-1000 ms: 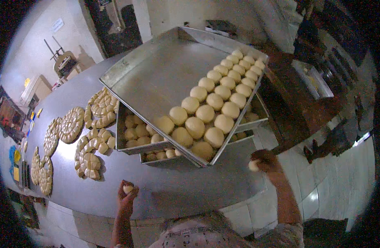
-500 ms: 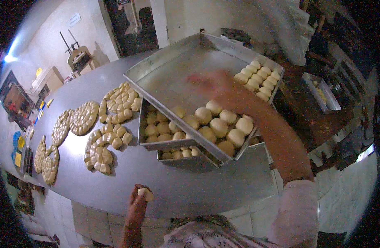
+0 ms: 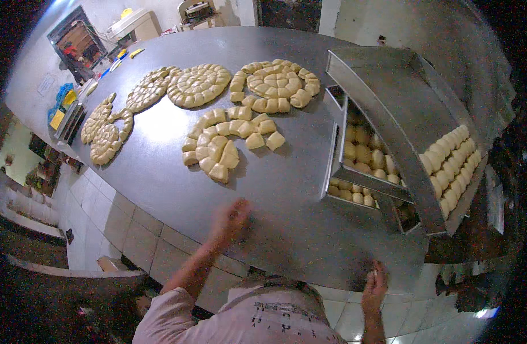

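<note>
My left hand (image 3: 232, 221) is over the near part of the metal table, below a cluster of cut dough pieces (image 3: 215, 150). Motion smears its fingers, and I cannot make out anything in it. At the table's near right edge, my right hand (image 3: 376, 282) has its fingers curled up close together; a small pale spot shows between them, too unclear to name. Several coils of cut dough, among them a round one (image 3: 199, 86), lie farther back. To the right, a large metal tray (image 3: 384, 123) holds rows of dough balls (image 3: 455, 166); its near wall hides part of the inside.
Under the large tray are stacked smaller trays (image 3: 366, 182) with more dough balls (image 3: 364, 153); their corners jut over the metal table (image 3: 286, 198). Along the far left edge are a dark box with blue and yellow things (image 3: 63, 112) and a white machine (image 3: 134, 26).
My view has swung left. My right hand has come back from the large tray to the table's near edge. My left hand, which held a dough piece, has moved forward over the table.
</note>
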Demonstrator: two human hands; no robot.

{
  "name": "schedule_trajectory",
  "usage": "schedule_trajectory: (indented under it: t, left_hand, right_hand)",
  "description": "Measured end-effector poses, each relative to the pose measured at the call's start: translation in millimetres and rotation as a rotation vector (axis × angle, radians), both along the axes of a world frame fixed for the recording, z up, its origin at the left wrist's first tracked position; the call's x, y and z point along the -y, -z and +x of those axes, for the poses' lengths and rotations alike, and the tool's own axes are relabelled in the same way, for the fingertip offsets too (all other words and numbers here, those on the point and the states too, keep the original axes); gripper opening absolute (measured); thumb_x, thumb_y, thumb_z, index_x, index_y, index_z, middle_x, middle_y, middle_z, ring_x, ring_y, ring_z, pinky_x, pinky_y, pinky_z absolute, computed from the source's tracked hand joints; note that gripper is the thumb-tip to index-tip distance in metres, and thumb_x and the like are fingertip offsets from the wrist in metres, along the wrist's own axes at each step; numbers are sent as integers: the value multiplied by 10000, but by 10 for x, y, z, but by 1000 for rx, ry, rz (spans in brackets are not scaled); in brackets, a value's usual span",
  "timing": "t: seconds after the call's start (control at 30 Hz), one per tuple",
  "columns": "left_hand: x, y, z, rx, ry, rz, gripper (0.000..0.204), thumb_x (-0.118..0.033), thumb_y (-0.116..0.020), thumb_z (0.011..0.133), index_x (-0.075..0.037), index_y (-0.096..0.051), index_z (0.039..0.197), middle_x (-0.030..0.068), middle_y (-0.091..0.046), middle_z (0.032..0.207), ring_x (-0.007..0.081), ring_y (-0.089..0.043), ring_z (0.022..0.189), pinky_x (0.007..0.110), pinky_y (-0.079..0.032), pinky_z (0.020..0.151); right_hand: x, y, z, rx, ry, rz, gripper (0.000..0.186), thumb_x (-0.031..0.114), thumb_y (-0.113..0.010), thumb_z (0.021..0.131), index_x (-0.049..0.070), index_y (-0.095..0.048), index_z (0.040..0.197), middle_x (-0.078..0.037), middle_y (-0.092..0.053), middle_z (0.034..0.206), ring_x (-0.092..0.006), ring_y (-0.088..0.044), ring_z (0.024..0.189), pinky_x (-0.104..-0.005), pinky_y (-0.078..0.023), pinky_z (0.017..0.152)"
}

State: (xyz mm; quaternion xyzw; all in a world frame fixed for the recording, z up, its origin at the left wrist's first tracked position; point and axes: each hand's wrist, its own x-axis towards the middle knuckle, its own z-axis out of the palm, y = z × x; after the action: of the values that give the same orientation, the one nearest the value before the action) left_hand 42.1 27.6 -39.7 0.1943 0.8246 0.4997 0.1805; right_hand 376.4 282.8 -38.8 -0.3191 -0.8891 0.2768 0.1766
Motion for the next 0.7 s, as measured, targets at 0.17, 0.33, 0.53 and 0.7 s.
schedule_trajectory:
  t: [0.17, 0.33, 0.53, 0.7]
  left_hand:
    - [377, 124, -872, -719, -458, -460, 252, -225, -507, 845, -13, -581, 959, 200, -558, 961, 339, -515, 877, 420, -411, 794]
    - [94, 437, -1278, -645, -459, -427, 319, -253, -541, 826, 13, -565, 1002, 218, -538, 1039, 369, -506, 933, 422, -413, 819]
    - [-99, 439, -1255, -756, -205, 35, 389, -226, -507, 882, 24, -414, 1167, 184, -499, 1106, 261, -496, 985, 355, -422, 824]
    - [184, -169, -611, -29, -91, 14, 254, -182, -516, 882, -18, -425, 1054, 79, -500, 943, 163, -474, 862, 304, -422, 741]
  right_hand:
    - [-755, 2, -493, 1067, 317, 166, 345, 261, -438, 881, -18, -504, 1073, -203, -514, 1078, -359, -482, 961, -503, -313, 891]
    - [-292, 393, -284, 41, 219, 427, 353, 255, -539, 818, -36, -502, 1016, -237, -512, 1031, -391, -487, 944, -503, -353, 834]
    - [-1109, 217, -287, 31, 772, 374, 386, 218, -631, 711, -9, -547, 1012, -185, -537, 1088, -347, -523, 957, -428, -429, 801]
    - [-502, 181, -182, -80, 162, 376, 318, 196, -633, 681, -2, -547, 915, -197, -540, 981, -370, -512, 915, -422, -430, 774]
